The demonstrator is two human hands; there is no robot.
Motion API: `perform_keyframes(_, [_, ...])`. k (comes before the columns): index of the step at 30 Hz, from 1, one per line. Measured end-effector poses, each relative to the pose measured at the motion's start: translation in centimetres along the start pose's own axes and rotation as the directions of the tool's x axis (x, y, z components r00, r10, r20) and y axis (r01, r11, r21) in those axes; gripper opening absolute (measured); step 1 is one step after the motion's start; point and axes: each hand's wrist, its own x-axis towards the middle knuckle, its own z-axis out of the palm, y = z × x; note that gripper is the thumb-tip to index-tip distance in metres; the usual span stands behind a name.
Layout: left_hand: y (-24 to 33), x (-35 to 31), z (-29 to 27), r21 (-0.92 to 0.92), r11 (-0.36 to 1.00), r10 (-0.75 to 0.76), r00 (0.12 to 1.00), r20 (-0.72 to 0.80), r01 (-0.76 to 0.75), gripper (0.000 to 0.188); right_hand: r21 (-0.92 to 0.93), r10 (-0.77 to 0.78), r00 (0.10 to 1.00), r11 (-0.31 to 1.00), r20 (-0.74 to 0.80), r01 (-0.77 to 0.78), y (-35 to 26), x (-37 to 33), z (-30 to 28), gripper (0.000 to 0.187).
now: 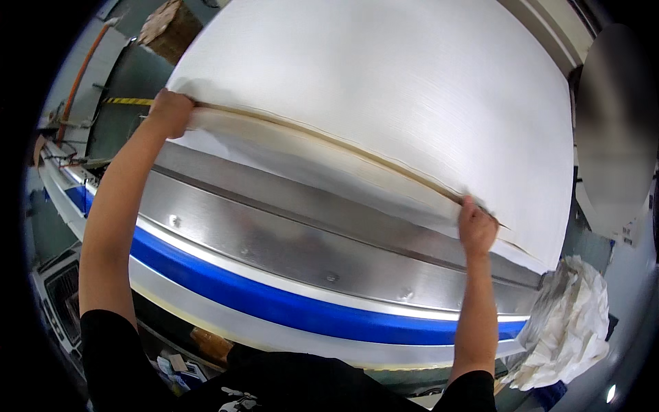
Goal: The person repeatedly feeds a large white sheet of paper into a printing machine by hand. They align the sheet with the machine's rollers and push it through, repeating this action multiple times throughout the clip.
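Note:
A large white sheet spreads away from me over the machine bed. Along its near part runs a long thin tan strip, slanting from upper left to lower right. My left hand is closed around the strip's left end at the sheet's left edge. Near the right end, my right hand is closed on the same strip, its knuckles up. Below the strip, a loose white flap hangs toward a metal ledge. Whether the strip is a rod or a board's edge I cannot tell.
A brushed metal panel and a blue band form the machine's front, close to my body. Crumpled white material is bunched at the right end. A brown box stands far left, near a yellow-black striped strip.

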Motion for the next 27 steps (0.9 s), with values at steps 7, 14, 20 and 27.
perform_keyframes(7, [0.3, 2.0, 2.3, 0.048, 0.996, -0.067, 0.995, -0.079, 0.070, 0.015, -0.095, 0.155, 0.988, 0.984, 0.002, -0.154, 20.6, -1.7, 2.9, 0.052])
perform_keyframes(14, [1.5, 0.5, 4.1, -0.190, 0.964, -0.227, 0.946, -0.232, 0.184, 0.022, -0.087, 0.073, 0.992, 0.994, 0.101, -0.064, 25.8, -2.2, 4.7, 0.035])
perform_keyframes(20, [1.9, -3.6, 6.9, -0.491, 0.868, -0.405, 0.679, -0.612, 0.075, 0.050, -0.017, -0.035, 0.952, 0.999, -0.303, 0.031, 21.9, -5.2, 4.4, 0.036])
perform_keyframes(27, [1.7, -3.7, 9.0, -0.593, 0.801, -0.464, 0.546, -0.697, -0.077, 0.049, 0.354, -0.110, 0.962, 0.914, -0.251, 0.197, 8.3, -1.6, 0.6, 0.034])
